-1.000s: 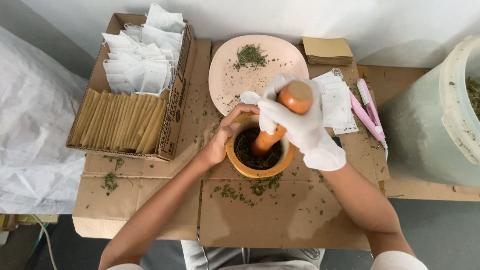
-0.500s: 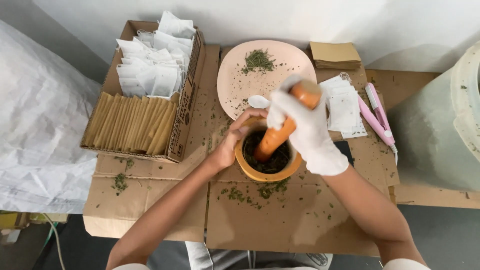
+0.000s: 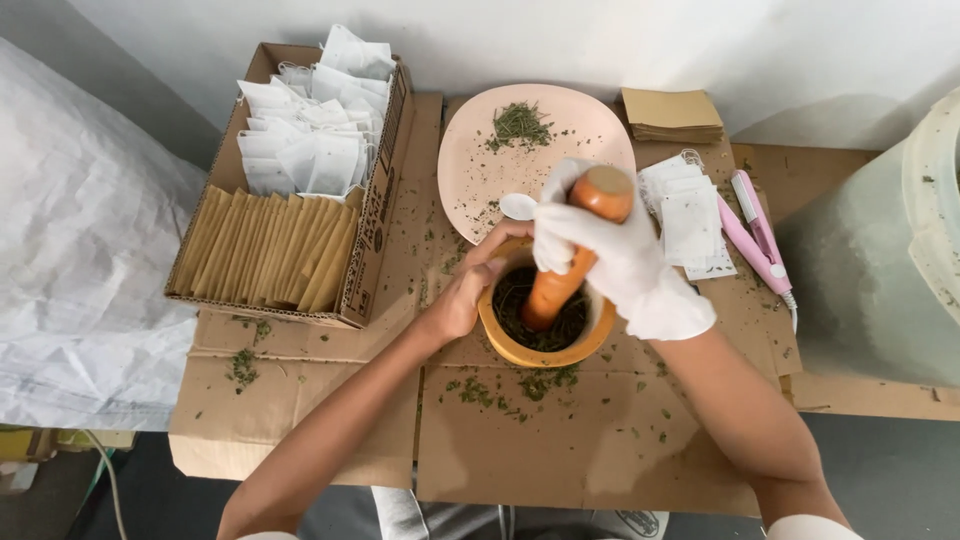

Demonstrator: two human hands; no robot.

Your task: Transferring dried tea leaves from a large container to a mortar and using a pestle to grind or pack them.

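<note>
An orange mortar (image 3: 545, 350) with dark green dried herbs inside stands on flattened cardboard (image 3: 560, 450). My right hand (image 3: 610, 250), in a white glove, grips an orange pestle (image 3: 560, 275) that leans into the mortar, its tip in the herbs. My bare left hand (image 3: 470, 285) holds the mortar's left rim. Just behind the mortar lies a pink plate (image 3: 470, 165) with a small heap of dried herbs (image 3: 520, 122) and a white spoon (image 3: 518, 206).
A cardboard box (image 3: 375, 225) at the left holds white sachets and brown envelopes. Right of the plate lie white sachets (image 3: 690, 220), a pink handheld tool (image 3: 755, 235) and a brown envelope stack (image 3: 672, 113). A large pale tub (image 3: 880, 270) stands at the right, a white sack (image 3: 70, 260) at the left. Herb crumbs are scattered.
The pestle has tilted and shifted inside the mortar while my right hand keeps its grip. My left hand stays on the rim. The view has shifted slightly.
</note>
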